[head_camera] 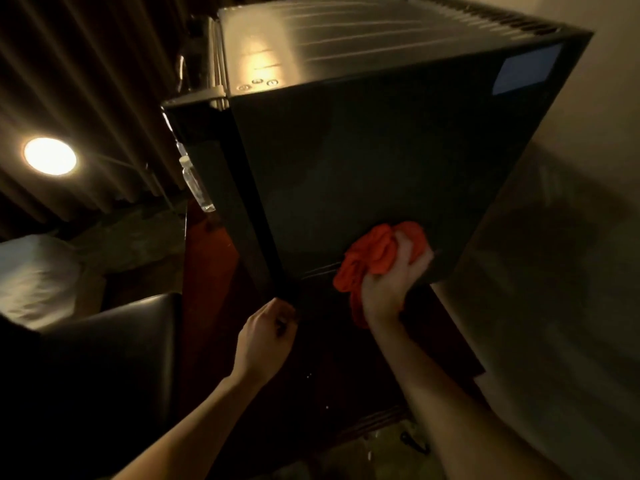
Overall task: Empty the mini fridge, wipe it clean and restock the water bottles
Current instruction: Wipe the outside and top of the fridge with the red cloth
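Chair (114, 358) left of fridge (363, 161)

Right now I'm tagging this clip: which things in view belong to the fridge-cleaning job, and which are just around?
Part of the job:
black mini fridge
crumpled orange cloth in the right hand
clear plastic water bottle in the open door
left hand at the fridge's lower corner

Just around:
round glowing lamp
dark leather chair
white pillow
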`<control>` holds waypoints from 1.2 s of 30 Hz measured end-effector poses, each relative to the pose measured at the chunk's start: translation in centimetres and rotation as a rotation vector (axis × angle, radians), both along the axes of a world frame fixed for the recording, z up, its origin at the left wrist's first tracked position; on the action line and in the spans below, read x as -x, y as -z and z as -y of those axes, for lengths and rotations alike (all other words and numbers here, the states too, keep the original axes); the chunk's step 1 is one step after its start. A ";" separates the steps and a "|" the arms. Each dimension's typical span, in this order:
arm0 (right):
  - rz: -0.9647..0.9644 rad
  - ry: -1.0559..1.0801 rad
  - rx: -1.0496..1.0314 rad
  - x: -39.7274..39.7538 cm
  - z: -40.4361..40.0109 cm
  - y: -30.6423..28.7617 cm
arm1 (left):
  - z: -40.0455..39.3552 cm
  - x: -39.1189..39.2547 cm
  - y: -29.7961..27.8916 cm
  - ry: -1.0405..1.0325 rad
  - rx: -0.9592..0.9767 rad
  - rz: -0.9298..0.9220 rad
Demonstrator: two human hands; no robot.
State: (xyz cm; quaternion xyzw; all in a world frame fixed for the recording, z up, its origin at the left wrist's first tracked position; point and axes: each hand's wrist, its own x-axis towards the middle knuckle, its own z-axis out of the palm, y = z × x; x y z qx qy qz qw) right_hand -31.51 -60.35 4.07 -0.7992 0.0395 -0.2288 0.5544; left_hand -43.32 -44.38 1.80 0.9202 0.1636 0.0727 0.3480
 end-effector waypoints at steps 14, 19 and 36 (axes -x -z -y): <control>0.056 -0.392 0.349 4.2 -4.4 5.6 | -1.4 0.7 1.3 -0.171 -0.124 -0.030; -0.023 -0.114 0.164 -1.0 3.4 4.0 | -0.2 0.2 0.7 -0.106 -0.102 -0.033; -0.264 0.025 -0.229 1.0 -0.2 9.9 | 0.1 0.9 3.0 -0.076 -0.105 -0.071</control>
